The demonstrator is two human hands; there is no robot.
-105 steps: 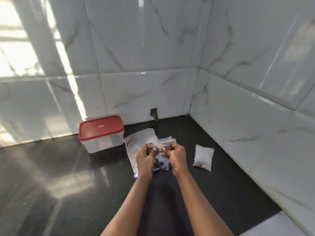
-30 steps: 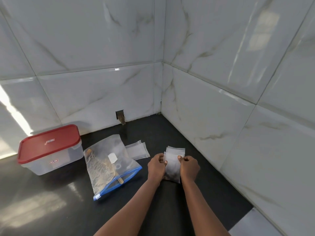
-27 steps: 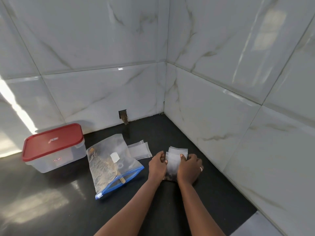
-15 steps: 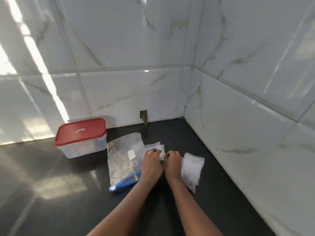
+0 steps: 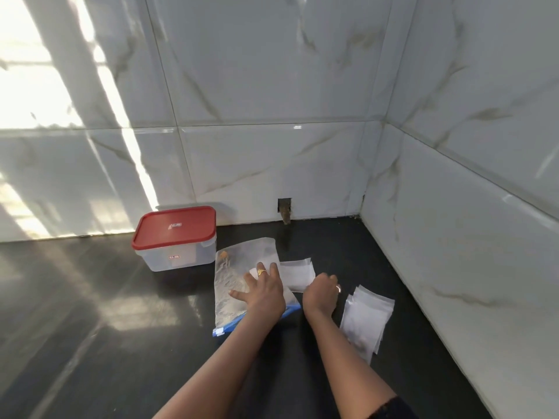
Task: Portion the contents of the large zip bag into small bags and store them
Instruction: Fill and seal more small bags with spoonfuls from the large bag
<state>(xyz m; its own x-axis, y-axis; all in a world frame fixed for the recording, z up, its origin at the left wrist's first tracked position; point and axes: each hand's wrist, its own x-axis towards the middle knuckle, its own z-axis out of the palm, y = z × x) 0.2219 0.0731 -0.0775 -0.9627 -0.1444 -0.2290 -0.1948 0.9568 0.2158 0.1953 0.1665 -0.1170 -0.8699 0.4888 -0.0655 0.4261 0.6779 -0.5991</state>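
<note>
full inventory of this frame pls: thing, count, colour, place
storage box: 1, clear with red lid, shut, by back wall at left
large zip bag: 1, clear with blue zip edge, flat on counter, centre
empty small bags: small stack, clear, right of large zip bag
filled small bags: small pile, clear, count unclear, far right
counter: 1, black, glossy
left hand: 1, flat on large zip bag, ring
right hand: 1, at empty small bags, ring

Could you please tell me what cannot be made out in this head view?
- Box: contents hidden by the red lid and cloudy walls.
- Large zip bag: its near part lies under the left hand.
- Right hand: fingertips curl out of sight, so any grip on the empty small bags is unclear.
- Stacked small bags: count unclear, they overlap.
</note>
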